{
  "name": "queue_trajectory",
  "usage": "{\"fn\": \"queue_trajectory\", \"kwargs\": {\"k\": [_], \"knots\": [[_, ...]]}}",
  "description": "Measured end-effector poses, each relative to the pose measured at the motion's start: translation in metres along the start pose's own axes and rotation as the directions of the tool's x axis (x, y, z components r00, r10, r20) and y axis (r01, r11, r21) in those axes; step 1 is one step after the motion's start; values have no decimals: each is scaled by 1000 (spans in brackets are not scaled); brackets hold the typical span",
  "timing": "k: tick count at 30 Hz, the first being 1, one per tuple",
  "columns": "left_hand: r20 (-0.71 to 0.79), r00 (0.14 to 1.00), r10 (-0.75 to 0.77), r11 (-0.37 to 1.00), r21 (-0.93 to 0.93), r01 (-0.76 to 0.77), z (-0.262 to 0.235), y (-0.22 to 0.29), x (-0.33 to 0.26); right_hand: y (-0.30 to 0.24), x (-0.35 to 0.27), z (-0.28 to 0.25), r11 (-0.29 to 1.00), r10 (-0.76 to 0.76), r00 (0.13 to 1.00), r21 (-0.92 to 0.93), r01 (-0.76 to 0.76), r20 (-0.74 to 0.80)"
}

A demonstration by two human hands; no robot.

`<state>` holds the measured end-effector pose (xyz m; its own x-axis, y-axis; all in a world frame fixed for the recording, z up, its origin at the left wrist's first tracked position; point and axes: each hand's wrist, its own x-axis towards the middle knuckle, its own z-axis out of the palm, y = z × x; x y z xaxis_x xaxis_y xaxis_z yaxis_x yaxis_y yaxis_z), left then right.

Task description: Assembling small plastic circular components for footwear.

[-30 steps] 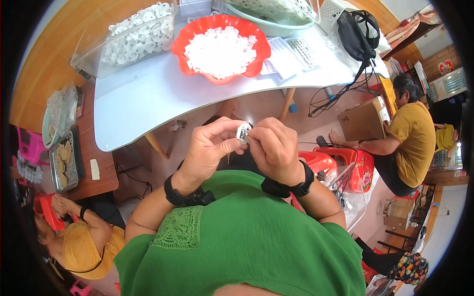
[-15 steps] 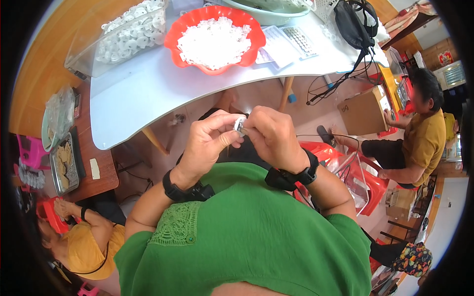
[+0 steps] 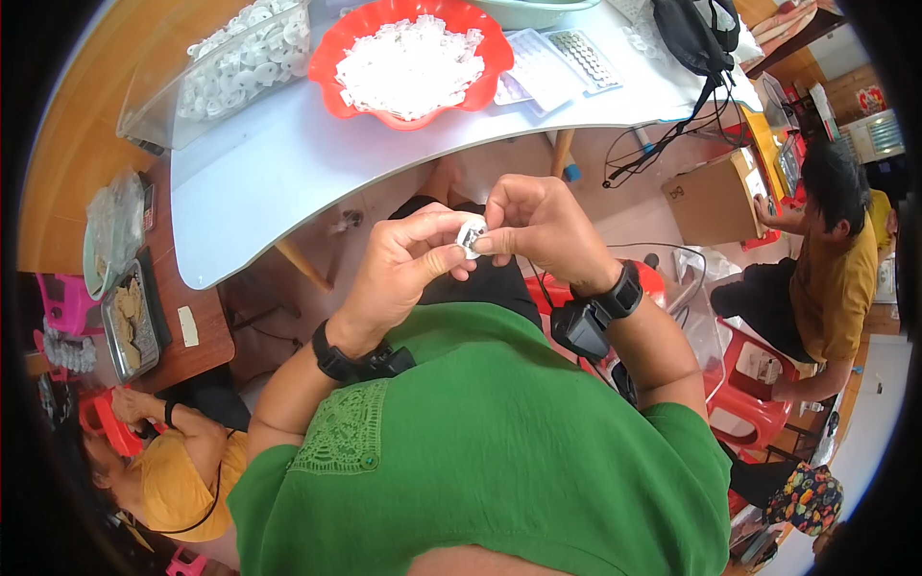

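Observation:
A small white plastic part [image 3: 471, 230] with a dark or metallic middle is held over my lap, short of the table edge. My left hand [image 3: 403, 269] pinches it between thumb and fingers. From the other side, my right hand [image 3: 547, 230] presses its thumb on the part's face, with the fingers curled above. The part's finer details are too small to make out. Beyond my hands, a red scalloped bowl [image 3: 327, 75] full of small whitish plastic pieces [image 3: 413, 67] stands on the pale table [image 3: 230, 206].
On the table, a clear bin [image 3: 154, 110] holds white round parts [image 3: 250, 77]. Pale plastic trays [image 3: 543, 72] and a black bag [image 3: 696, 38] lie to the right. People sit at the left [image 3: 182, 480] and right [image 3: 836, 278]. Red stools [image 3: 744, 384] stand at my right.
My right hand has shifted slightly up and right, its fingers lifting while its thumb presses the part. The part now faces up more. The person at right has lowered one arm to a red stool.

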<state>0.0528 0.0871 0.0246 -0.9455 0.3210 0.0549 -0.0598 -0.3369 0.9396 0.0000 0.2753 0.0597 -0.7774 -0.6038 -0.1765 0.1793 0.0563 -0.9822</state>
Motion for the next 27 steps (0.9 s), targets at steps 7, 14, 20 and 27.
{"fn": "queue_trajectory", "kwargs": {"k": [7,14,20,27], "knots": [[-73,997,14,994,-110,-22,5,-1,2,11,-8,16,846,-430,886,-422,327,-174],[-147,987,70,998,11,-69,8,-4,3,16,-4,25,441,-715,694,-821,362,-79],[-160,986,50,999,19,-47,10,-4,-1,20,-3,24,415,-702,712,-815,405,-4],[-147,987,60,998,28,-57,10,-7,-4,21,-4,20,415,-676,734,-788,455,67]]}}
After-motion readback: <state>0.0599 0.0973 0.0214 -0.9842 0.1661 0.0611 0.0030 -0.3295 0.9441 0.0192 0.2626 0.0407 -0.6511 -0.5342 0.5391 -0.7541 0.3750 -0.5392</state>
